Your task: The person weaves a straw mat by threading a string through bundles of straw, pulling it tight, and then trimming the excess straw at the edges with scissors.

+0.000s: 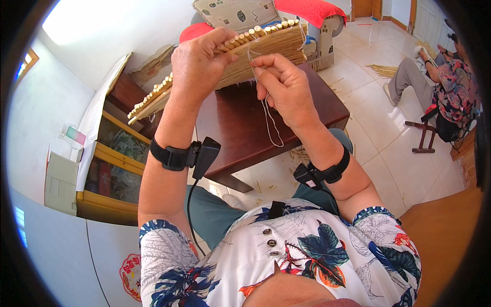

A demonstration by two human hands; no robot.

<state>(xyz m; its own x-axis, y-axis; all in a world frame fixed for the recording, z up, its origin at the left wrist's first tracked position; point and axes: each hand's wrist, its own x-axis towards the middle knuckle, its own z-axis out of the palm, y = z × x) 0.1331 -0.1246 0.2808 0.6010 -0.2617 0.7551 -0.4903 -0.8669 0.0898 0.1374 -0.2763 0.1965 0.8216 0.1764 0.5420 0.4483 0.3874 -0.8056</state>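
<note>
A mat of straw-coloured stalks (264,46), bound side by side with white string, is held up on edge above a dark wooden table. My left hand (197,63) grips its upper edge, thumb in front and fingers behind. My right hand (282,86) pinches white string (273,128) near the mat's face; the string runs up to the stalks, and a loop of it hangs below the fingers. The cut ends of the stalks form a row along the top edge. Part of the mat lies hidden behind my left hand and forearm.
The dark wooden table (307,99) stands beneath the mat. Cut stalk pieces (301,153) litter the tiled floor. Behind is a sofa with a patterned cushion (236,13). A glass-fronted cabinet (115,169) stands at left. Another person (452,84) sits at right near a small wooden stool (424,136).
</note>
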